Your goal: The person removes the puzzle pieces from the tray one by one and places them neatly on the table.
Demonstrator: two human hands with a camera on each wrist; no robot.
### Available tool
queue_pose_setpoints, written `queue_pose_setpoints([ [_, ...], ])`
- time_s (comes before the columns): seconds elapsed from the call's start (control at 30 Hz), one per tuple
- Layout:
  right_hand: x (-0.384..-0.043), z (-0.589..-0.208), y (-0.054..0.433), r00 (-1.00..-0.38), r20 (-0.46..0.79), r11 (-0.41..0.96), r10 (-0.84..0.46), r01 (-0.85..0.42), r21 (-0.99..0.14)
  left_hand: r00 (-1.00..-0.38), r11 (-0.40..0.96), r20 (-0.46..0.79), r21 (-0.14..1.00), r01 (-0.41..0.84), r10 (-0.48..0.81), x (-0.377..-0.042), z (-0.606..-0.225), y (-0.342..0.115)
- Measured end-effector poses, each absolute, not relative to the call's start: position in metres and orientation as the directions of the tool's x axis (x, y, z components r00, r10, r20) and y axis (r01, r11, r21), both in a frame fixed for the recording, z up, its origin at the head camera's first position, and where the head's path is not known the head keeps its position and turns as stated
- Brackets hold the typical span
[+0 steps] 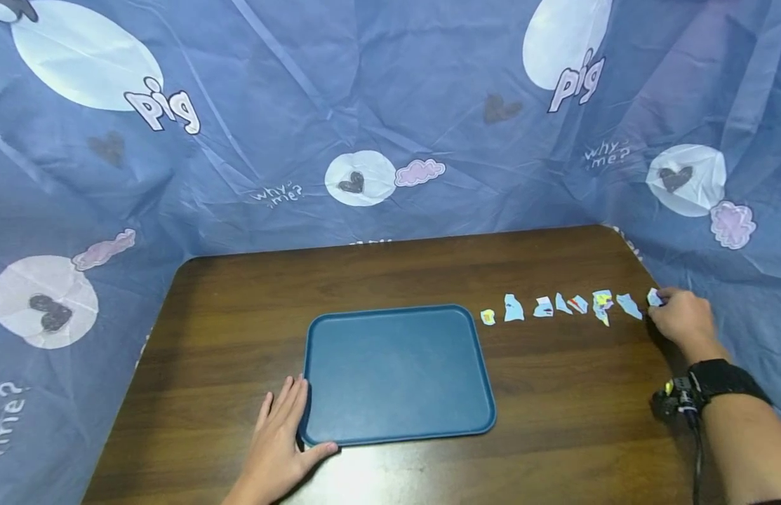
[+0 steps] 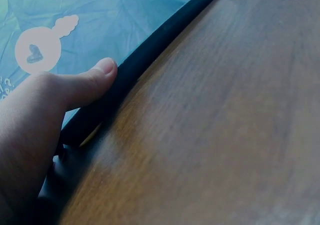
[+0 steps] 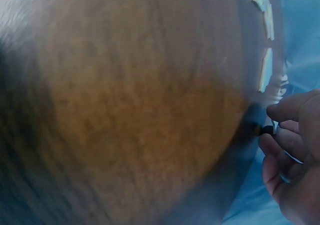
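Observation:
My left hand lies at the near left corner of a blue rectangular tray. Its straight fingers run along the tray's left edge, and the thumb touches the near rim. At the right end of a row, my right hand pinches a small jagged light-blue piece with its fingertips. In the right wrist view, curled fingers partly hide that piece, and a small dark spot shows between them. Just left of this hand lies another jagged light-blue piece.
Several more irregular pieces, some with yellow or red marks, lie in a row right of the tray, among them a yellow-marked piece and a pale blue piece. The brown wooden table meets a blue printed cloth behind and at both sides.

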State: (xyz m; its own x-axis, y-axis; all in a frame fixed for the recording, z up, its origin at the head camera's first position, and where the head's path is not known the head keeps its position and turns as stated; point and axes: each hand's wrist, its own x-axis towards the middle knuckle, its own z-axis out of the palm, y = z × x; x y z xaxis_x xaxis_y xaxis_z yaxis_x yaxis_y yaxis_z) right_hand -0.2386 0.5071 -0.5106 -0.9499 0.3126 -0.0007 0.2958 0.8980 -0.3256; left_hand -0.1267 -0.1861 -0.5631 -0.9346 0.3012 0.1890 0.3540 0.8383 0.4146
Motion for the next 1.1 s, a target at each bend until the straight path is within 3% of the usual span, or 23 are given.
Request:
queue_pose_setpoints([
  [0.53, -0.235, -0.522, 0.507, -0.931, -0.031, 0.888, 0.365, 0.358, -0.289, -0.937, 0.841, 0.175, 0.415, 0.348, 0.301, -0.127, -0.559, -0.187],
  [1.1, -0.231, -0.524, 0.506, -0.951, 0.004, 0.901, 0.310, 0.292, -0.321, -0.930, 0.836, 0.201, 0.409, 0.365, 0.308, -0.127, -0.562, -0.187],
])
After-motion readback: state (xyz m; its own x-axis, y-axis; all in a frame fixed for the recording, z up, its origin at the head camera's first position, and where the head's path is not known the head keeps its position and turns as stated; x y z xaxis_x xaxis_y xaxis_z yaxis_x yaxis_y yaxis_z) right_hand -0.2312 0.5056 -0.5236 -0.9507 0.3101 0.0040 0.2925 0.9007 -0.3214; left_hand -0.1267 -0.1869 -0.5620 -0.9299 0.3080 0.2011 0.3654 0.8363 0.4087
